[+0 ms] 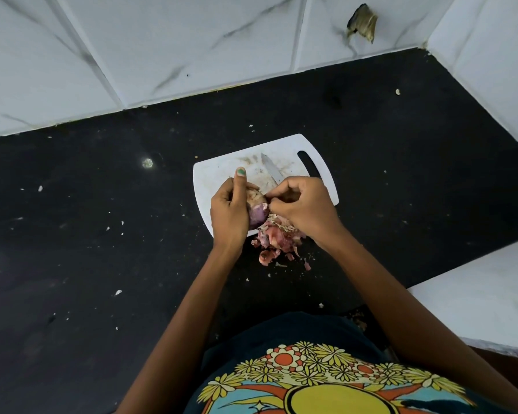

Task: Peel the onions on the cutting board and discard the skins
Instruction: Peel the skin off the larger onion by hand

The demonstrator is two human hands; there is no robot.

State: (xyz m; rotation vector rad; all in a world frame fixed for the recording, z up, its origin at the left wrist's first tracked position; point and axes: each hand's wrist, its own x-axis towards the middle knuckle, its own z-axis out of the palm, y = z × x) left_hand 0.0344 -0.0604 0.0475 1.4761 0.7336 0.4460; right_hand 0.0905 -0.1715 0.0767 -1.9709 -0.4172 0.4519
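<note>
Purple onion sits in our left hand, fingers wrapped round it just above the near edge of the white cutting board. Our right hand pinches a papery flap of skin at the onion's side. Peeled skins pile near us, spilling onto the black counter. Behind our hands, a knife lies on the board.

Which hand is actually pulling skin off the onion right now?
The right hand: it pinches a papery flap at the onion, while the left hand only grips it.
</note>
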